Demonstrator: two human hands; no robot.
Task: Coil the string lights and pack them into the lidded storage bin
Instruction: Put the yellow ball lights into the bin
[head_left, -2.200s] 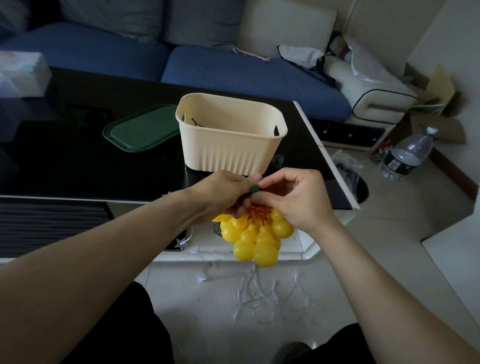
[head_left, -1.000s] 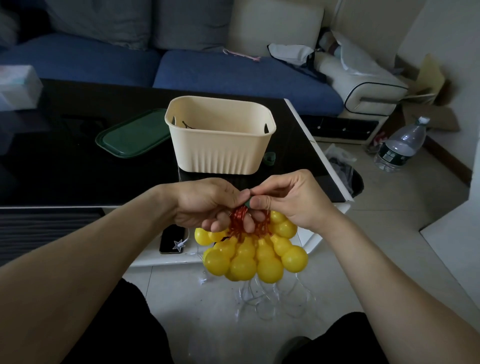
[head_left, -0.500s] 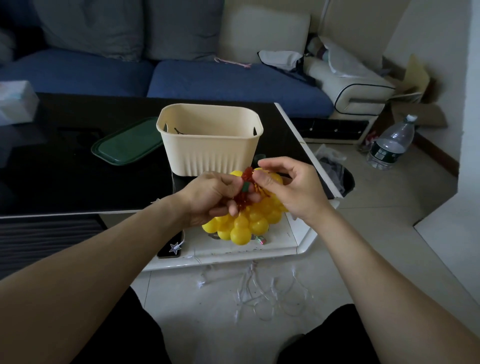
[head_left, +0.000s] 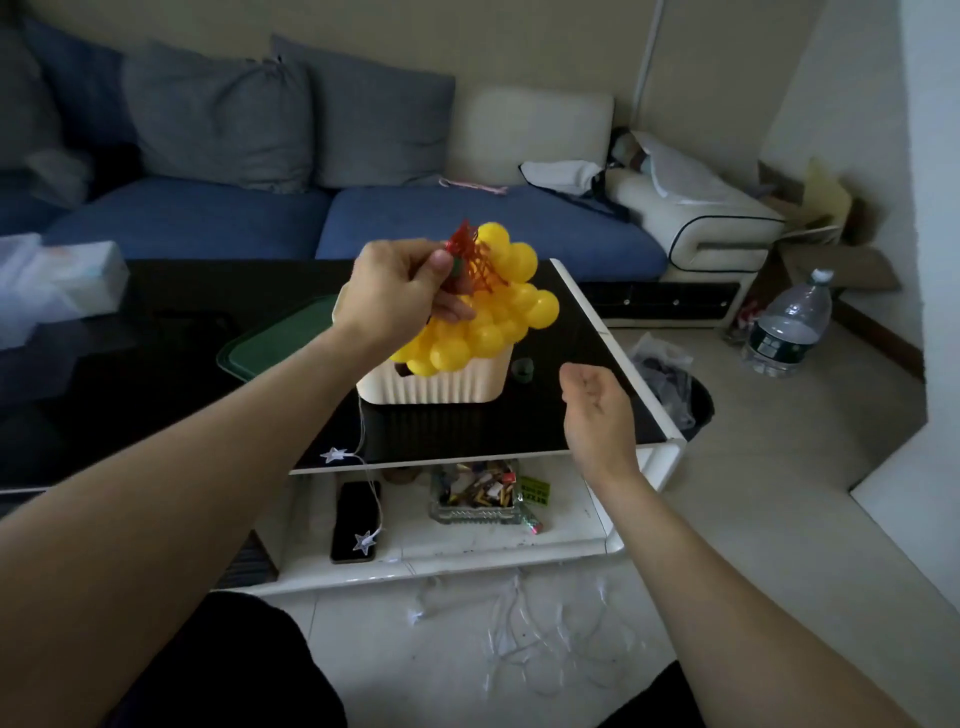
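Observation:
My left hand (head_left: 397, 299) grips a coiled bundle of string lights (head_left: 485, 312), yellow round bulbs bunched on red wire, and holds it over the cream ribbed storage bin (head_left: 447, 387) on the black table. The lowest bulbs hang at the bin's rim and hide its opening. My right hand (head_left: 597, 410) hovers to the right of the bin with relaxed fingers and holds nothing. The bin's green lid (head_left: 275, 340) lies flat on the table to the left of the bin. A second, white string with star lights (head_left: 332, 455) trails from the bin over the table edge.
A small green ring (head_left: 522, 370) lies right of the bin. On the white lower shelf lie a phone (head_left: 353, 514) and a glass tray of small items (head_left: 478, 496). Loose white wire (head_left: 524, 639) lies on the floor. A water bottle (head_left: 789, 325) stands at the right, a blue sofa behind.
My left hand has lifted the yellow bundle from below the table edge up over the bin. My right hand has let go of it and dropped away to the right.

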